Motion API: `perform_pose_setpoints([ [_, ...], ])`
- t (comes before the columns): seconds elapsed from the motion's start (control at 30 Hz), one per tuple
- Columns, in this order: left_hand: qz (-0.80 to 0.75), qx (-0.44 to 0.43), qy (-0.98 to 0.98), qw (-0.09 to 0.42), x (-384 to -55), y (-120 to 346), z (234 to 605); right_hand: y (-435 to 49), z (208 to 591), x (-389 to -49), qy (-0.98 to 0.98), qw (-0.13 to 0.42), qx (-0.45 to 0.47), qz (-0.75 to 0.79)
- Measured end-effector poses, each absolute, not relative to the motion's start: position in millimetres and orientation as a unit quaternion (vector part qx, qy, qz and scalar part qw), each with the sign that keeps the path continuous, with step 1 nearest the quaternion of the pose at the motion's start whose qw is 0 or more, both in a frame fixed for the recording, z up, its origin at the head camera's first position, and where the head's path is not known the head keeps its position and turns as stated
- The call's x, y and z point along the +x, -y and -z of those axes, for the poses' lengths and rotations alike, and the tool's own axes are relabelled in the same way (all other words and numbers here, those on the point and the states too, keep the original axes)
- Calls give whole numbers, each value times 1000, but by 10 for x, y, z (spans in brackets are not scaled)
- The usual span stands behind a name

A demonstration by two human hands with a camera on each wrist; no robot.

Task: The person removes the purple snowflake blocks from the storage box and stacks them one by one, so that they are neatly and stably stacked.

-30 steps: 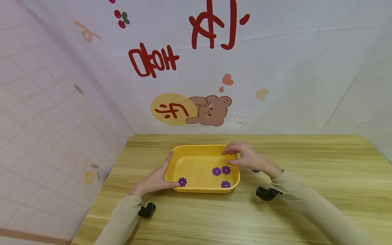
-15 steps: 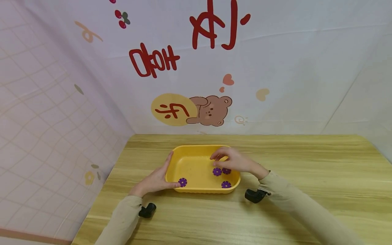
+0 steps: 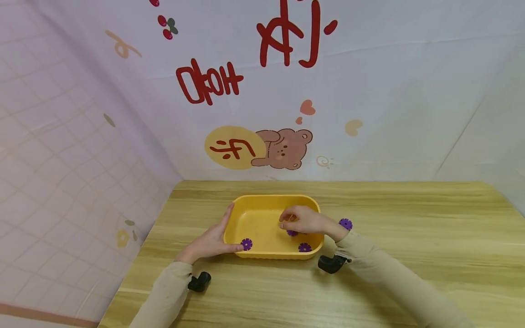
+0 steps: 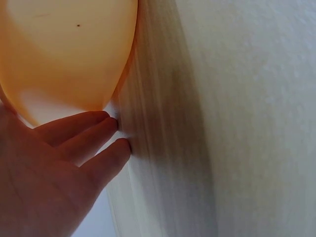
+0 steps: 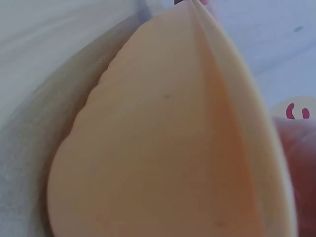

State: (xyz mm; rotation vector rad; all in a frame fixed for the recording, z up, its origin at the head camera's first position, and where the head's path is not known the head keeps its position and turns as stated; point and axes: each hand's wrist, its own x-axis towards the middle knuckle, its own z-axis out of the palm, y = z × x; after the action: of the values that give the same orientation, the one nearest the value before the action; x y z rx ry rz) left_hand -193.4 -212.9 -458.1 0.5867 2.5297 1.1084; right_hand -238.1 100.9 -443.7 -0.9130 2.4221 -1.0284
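Observation:
In the head view a yellow plastic basin (image 3: 272, 256) stands on the table. My left hand (image 3: 209, 241) holds its left end, thumb over the near rim and fingers along the outside; the left wrist view shows those fingers against the basin wall (image 4: 74, 44). My right hand (image 3: 305, 220) is inside, fingers bent low over a purple notched disc (image 3: 292, 233). Whether it pinches one I cannot tell. Another purple disc (image 3: 246, 244) lies by my left thumb, and a third disc (image 3: 305, 247) at the near right corner. In the right wrist view the basin's outer wall (image 5: 148, 138) hides most of my hand.
On the wooden table (image 3: 418, 237), right of the basin, lies one more purple disc (image 3: 346, 224), partly behind my right wrist. A white printed cloth (image 3: 393, 91) hangs behind the table's back edge. Black devices sit under both sleeves.
My right hand has moved left and down from the basin's right rim to over the discs, covering some. The disc on the table shows more fully. My left hand keeps its place.

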Motion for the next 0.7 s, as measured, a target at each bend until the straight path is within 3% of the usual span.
perform_pose_setpoints([
  [0.2, -390, 201, -884, 162, -1949, 2137, 4571, -972, 4432, -2390, -843, 212, -323, 373],
  [0.7, -391, 200, -883, 164, -1941, 2147, 4591, -786, 4586, -2351, -829, 177, -353, 396],
])
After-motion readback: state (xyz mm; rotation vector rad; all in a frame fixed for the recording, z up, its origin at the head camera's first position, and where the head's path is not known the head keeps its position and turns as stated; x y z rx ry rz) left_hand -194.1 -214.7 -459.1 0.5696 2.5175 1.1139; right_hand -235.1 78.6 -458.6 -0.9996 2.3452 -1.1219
